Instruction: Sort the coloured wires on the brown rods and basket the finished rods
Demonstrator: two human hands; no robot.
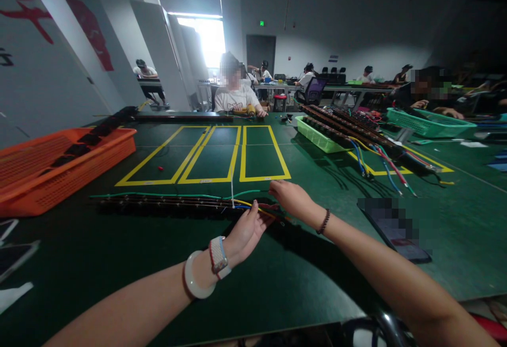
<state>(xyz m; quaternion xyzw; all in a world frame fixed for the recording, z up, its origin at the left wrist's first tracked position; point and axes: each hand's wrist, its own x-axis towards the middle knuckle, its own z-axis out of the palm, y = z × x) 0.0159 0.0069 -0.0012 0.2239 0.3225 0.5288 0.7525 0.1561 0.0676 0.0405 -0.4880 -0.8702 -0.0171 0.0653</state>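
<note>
A long dark strip (158,207) with wires along it lies across the table in front of me. A green wire (190,196) runs along its far side. At its right end my left hand (247,233) is closed around a bundle of wires, with a yellow wire (243,202) and a blue wire (241,207) leading into the grip. A white cable tie (232,186) stands up from the bundle, just left of that hand. My right hand (292,197) is beside the wire ends, fingers pinched together. What they hold, if anything, is hidden.
An orange basket (119,143) stands at the left. Yellow tape frames (265,179) mark the green table (158,273). At right, a green basket (317,136) carries several wired strips (344,128); a phone (396,233) lies nearer. A person (237,96) sits across the table.
</note>
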